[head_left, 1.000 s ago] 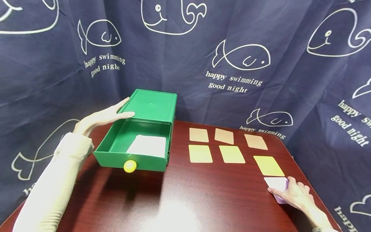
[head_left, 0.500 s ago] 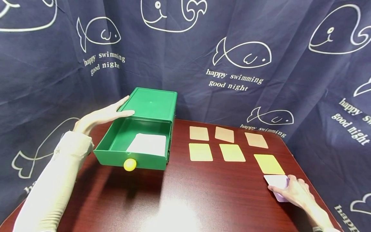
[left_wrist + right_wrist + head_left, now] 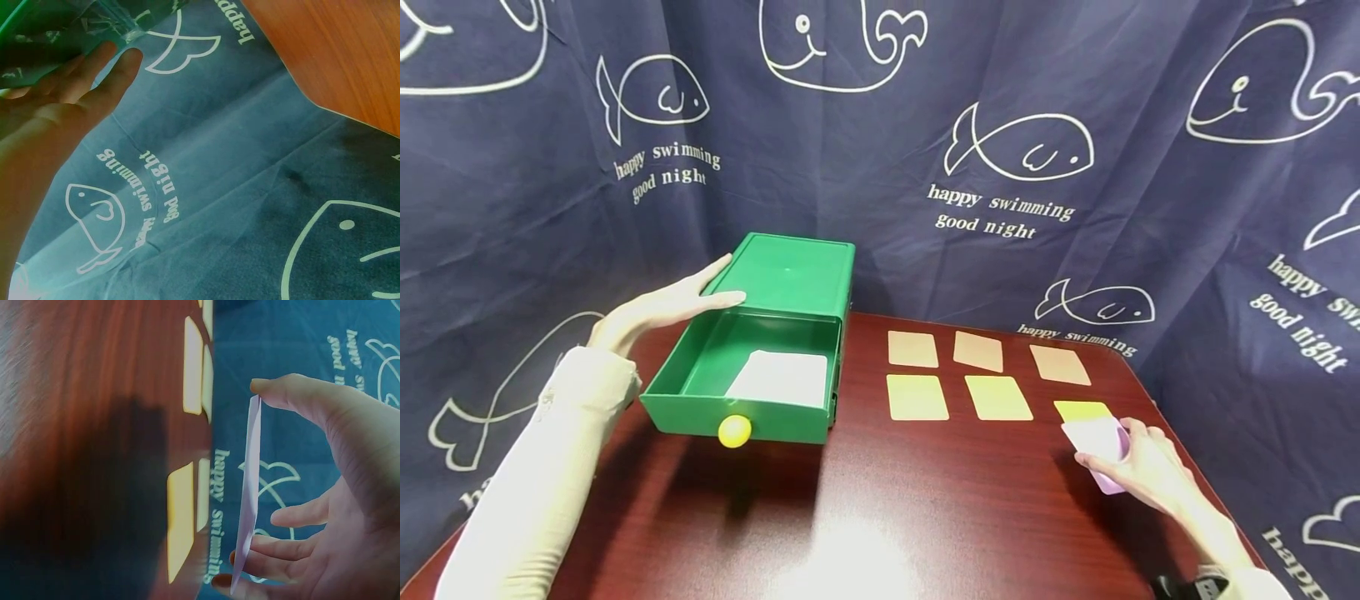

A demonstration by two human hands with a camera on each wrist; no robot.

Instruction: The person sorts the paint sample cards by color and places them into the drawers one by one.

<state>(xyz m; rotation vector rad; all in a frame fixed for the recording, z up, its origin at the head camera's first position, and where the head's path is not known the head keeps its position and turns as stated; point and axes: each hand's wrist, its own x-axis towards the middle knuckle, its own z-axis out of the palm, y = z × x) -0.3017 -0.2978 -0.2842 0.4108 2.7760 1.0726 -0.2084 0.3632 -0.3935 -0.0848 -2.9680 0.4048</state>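
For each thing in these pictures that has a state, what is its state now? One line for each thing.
Green drawer: pulled open, a white card lying flat inside.
Green box: upright on the table.
Left hand: fingers straight, resting on the box's top edge.
Right hand: pinches a pale purple card, lifted off the table.
Yellow cards: lying flat, one partly hidden by the held card.
Tan cards: lying flat in a row.
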